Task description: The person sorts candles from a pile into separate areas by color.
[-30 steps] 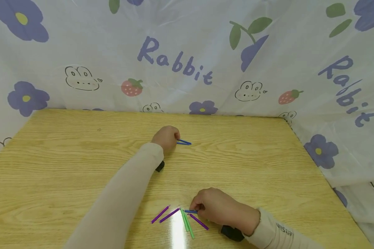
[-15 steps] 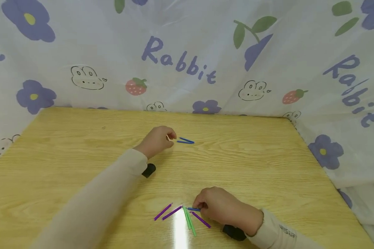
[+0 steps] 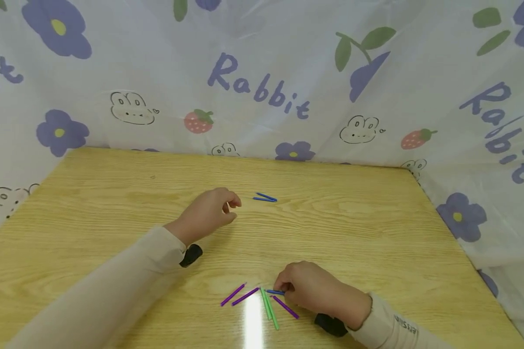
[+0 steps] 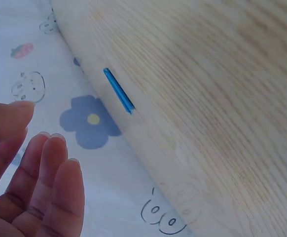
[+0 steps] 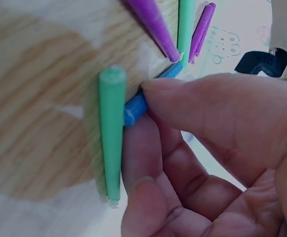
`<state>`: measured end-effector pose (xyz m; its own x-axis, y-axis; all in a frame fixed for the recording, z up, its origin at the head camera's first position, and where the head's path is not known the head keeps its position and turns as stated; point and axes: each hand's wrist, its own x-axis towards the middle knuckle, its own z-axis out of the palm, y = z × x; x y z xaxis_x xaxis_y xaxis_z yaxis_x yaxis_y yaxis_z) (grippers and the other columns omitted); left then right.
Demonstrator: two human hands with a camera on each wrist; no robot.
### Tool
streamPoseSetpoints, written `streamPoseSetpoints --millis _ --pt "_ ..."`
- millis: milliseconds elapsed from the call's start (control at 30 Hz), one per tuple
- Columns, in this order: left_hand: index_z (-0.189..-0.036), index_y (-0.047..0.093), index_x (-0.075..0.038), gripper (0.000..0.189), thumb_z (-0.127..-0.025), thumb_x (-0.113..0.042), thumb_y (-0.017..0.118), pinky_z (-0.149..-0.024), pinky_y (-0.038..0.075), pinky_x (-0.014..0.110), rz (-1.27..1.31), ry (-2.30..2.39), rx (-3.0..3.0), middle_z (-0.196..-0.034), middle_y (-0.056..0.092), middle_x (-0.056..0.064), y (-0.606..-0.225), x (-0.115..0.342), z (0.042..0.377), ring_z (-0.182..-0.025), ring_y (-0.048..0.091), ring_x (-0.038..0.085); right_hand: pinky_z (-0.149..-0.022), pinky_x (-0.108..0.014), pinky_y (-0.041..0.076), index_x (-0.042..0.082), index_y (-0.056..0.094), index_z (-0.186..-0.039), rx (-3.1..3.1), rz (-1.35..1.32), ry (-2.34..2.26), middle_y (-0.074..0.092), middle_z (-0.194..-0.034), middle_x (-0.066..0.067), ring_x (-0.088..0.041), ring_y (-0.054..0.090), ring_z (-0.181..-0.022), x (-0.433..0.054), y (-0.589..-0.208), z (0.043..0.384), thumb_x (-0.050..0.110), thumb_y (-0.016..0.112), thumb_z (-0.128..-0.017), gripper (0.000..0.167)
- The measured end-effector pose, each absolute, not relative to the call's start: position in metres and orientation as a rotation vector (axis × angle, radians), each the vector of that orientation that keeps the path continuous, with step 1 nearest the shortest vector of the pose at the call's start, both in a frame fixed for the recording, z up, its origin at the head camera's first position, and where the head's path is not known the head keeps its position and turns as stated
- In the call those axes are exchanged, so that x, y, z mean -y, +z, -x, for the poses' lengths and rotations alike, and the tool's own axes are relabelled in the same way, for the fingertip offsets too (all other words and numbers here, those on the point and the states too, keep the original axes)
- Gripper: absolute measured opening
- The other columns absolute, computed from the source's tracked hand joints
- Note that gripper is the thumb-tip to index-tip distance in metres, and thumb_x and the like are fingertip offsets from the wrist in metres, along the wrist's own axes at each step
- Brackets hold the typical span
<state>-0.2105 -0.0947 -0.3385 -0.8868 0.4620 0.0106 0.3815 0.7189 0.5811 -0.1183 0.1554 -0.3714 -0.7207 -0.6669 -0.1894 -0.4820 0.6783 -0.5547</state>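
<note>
My right hand (image 3: 312, 287) pinches a thin blue stick (image 5: 136, 108), like a small candle, between thumb and fingers close to the table. A matching green stick (image 5: 112, 138) lies beside those fingertips in the right wrist view; the hand hides it in the head view. Left of this hand are two green sticks (image 3: 269, 309) and a purple stick (image 3: 286, 307). Farther left lie two more purple sticks (image 3: 245, 296). My left hand (image 3: 209, 213) hovers with nothing in it, fingers loosely bent. Beyond its fingertips, two blue sticks (image 3: 265, 198) meet at one end, forming a narrow V.
The wood-grain table (image 3: 353, 228) ends at the back against a white patterned cloth (image 3: 244, 131), which also hangs along the right and left sides. A bright glare (image 3: 253, 325) crosses the tabletop near the front.
My left hand has let go of the far blue sticks and drawn back toward the left and nearer to me. The right hand keeps its pinch in nearly the same place.
</note>
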Motion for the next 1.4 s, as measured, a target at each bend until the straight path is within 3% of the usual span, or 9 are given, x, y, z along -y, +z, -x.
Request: streamPoseSetpoints --millis 500,733,1400 --pt "-0.110 0.066 -0.004 0.021 -0.090 -0.002 0.061 -0.076 0.051 0.035 -0.697 1.110 -2.785 -0.099 0.061 0.007 -0.337 0.098 0.171 -0.084 0.057 0.016 -0.057 -0.018 0.037 0.010 0.072 -0.082 -2.518 0.908 -0.685 0.050 -0.069 0.011 -0.001 0.040 -0.063 -0.155 -0.369 0.118 -0.012 0.064 -0.079 0.023" --pt "-0.111 0.065 -0.002 0.022 -0.089 -0.002 0.062 -0.077 0.052 0.034 -0.591 1.264 -2.736 -0.104 0.064 0.008 -0.343 0.105 0.155 -0.090 0.060 0.017 -0.056 -0.019 0.033 0.011 0.068 -0.078 -2.503 0.906 -0.697 0.046 -0.067 0.010 -0.002 0.037 -0.061 -0.155 -0.369 0.118 -0.013 0.063 -0.079 0.024" --pt "-0.106 0.066 -0.001 0.020 -0.086 -0.003 0.066 -0.075 0.050 0.032 -0.476 1.368 -2.543 -0.097 0.063 0.007 -0.362 0.107 0.126 -0.084 0.059 0.014 -0.058 -0.020 0.035 0.010 0.071 -0.083 -2.514 0.906 -0.671 0.050 -0.070 0.008 -0.003 0.039 -0.063 -0.154 -0.369 0.117 -0.011 0.063 -0.080 0.023"
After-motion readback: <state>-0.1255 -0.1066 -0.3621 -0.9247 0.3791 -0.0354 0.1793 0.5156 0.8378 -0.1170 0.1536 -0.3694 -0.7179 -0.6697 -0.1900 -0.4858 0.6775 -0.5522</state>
